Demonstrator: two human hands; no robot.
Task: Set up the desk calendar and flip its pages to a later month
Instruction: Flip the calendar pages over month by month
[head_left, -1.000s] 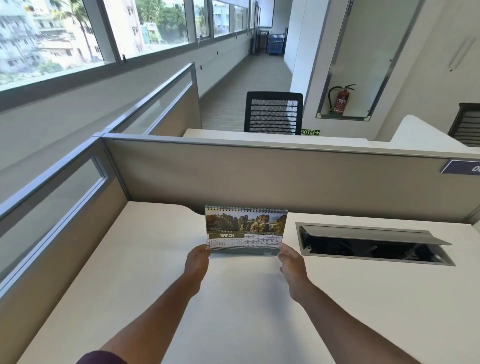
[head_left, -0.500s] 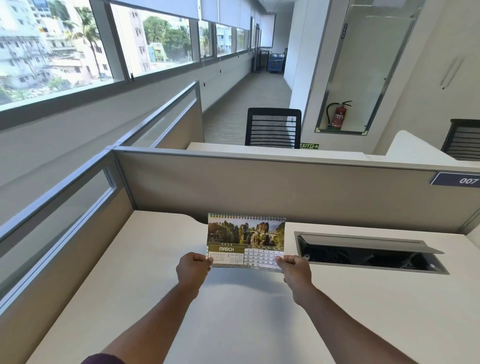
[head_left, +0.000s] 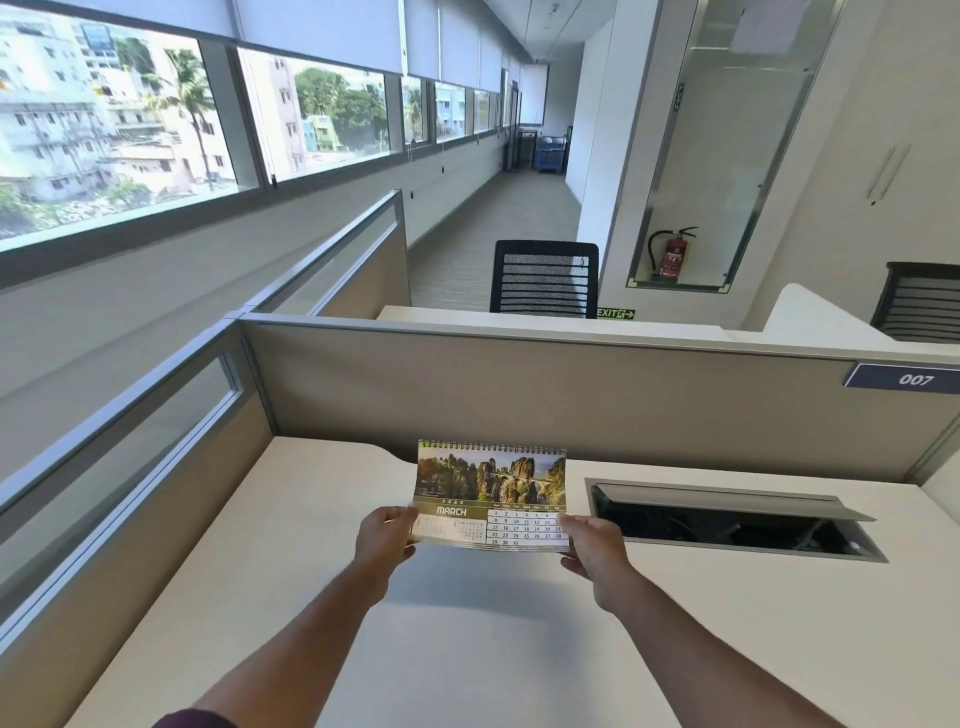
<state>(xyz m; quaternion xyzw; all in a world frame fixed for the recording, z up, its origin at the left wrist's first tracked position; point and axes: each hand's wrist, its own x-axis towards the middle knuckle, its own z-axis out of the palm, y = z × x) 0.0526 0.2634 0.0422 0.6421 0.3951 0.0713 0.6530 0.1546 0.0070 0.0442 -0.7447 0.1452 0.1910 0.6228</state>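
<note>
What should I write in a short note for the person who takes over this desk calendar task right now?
Left hand: grips the lower left corner of the spiral-bound desk calendar with the landscape photo.
Right hand: grips its lower right corner.
Calendar: held upright above the white desk, left of the open cable tray, showing March.
Done: calendar in hand, facing the person.
Left: stand it on the desk, flip pages to a later month.

Open-plan office. Cubicle partition (head_left: 545, 384) with number plate "007" (head_left: 906, 378), white desk (head_left: 493, 639) with cable hatch (head_left: 727, 519), mesh task chair (head_left: 544, 280), wall fire extinguisher (head_left: 673, 253), exit sign (head_left: 615, 313), long window row (head_left: 156, 114).
</note>
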